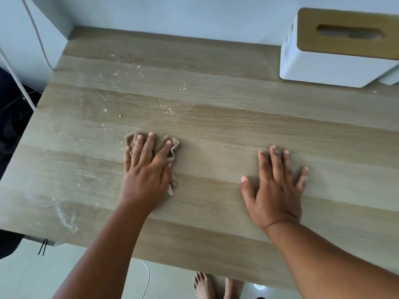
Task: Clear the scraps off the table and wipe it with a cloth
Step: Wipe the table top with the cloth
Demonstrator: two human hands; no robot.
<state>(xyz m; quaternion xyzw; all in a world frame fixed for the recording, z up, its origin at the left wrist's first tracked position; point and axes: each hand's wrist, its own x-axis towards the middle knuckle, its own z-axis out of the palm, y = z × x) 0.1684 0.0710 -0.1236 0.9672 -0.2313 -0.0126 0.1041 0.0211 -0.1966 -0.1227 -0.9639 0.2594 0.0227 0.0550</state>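
While the left hand (145,169) presses the bunched brown cloth (172,147) flat with straight fingers, the scattered crumbs (167,105) lie beyond it, from eleven to one o'clock of the fingertips, spreading toward the table's (237,126) far left corner. White smears (64,214) sit at about eight o'clock, by the near left edge. The right hand (277,188) rests splayed and empty on bare wood, well apart at three o'clock. Likely the left, being nearer, should push forward.

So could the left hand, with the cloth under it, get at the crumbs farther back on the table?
Probably yes. The left hand presses the cloth flat, and the crumbs lie just beyond its fingertips on bare table with nothing between.
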